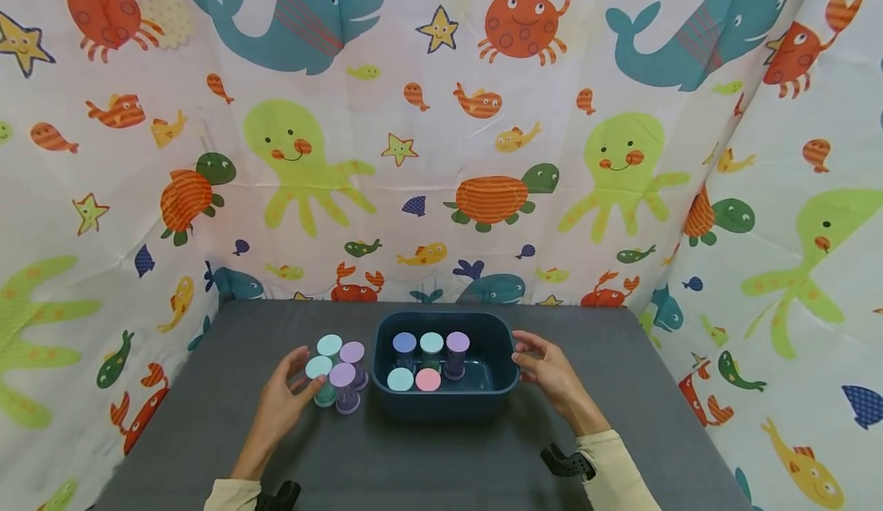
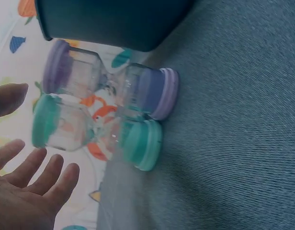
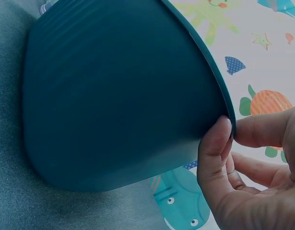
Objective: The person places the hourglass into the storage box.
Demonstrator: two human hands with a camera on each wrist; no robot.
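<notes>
sand timers (image 1: 346,387): nine units are visible from the head view. four stand upright in a close group on the grey table (image 1: 483,465), to the left of the dark blue bin (image 1: 448,407); two have teal caps (left side) and two have purple caps (right side). five stand inside the bin: blue, teal and purple caps in the rear row, teal and pink caps in the front row.

left hand (image 1: 281,400): located at the left side of the four-unit group. thumb and fingers are spread apart; contact with a timer cannot be confirmed.

right hand (image 1: 549,373): located at the right end of the bin. thumb and finger are clamped on the bin's rim (image 3: 212,64).

surroundings: a white cloth (image 1: 428,227) printed with sea animals rises behind the table. each forearm carries a pale sleeve (image 1: 614,465).
</notes>
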